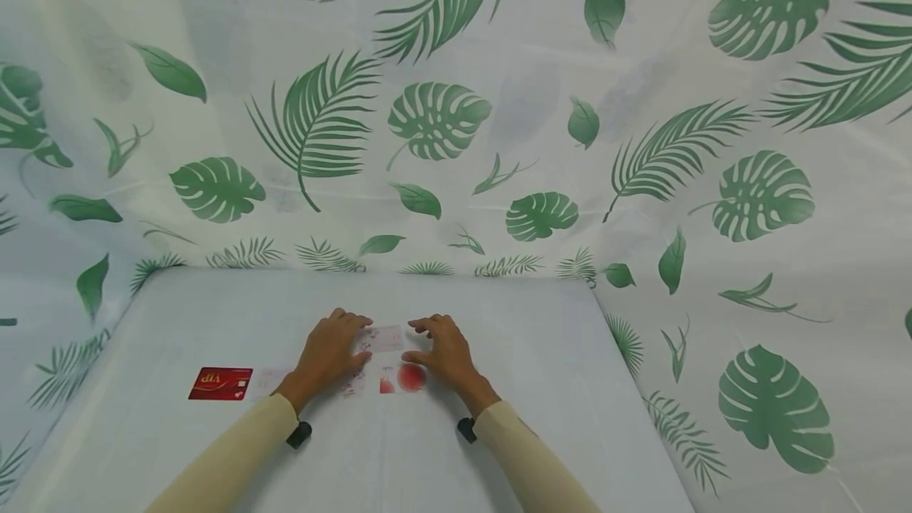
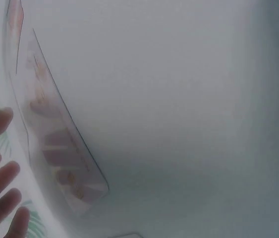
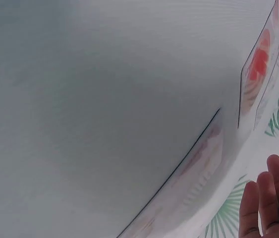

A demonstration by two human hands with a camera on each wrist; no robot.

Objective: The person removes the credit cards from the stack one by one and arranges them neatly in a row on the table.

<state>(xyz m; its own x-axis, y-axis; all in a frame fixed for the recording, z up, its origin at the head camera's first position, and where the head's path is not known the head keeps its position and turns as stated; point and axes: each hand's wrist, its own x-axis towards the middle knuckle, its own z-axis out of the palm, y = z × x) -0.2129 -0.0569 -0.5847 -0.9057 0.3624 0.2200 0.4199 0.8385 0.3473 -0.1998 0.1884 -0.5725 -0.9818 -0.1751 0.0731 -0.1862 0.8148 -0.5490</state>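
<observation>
A white sheet (image 1: pixel 541 133) printed with green leaves hangs as walls around a white-covered table (image 1: pixel 541 355). Two cream sleeves (image 1: pixel 226 461) reach across the tabletop. The left hand (image 1: pixel 329 351) has its thumb and fingers set apart at one end of a pale card (image 1: pixel 385 339); whether they touch it I cannot tell. The right hand (image 1: pixel 445 351) has thumb and fingers spread just beside the card's other end. On the left lies a red card (image 1: pixel 220 384) reading "VIP", upside down in the head view. Nearer the person than the pale card, which lies flat between the hands, is a clear card with a red circle (image 1: pixel 411 378); its small print is too faint to read. Smallest are the black wrist devices (image 1: pixel 300 435), one by each cuff.
</observation>
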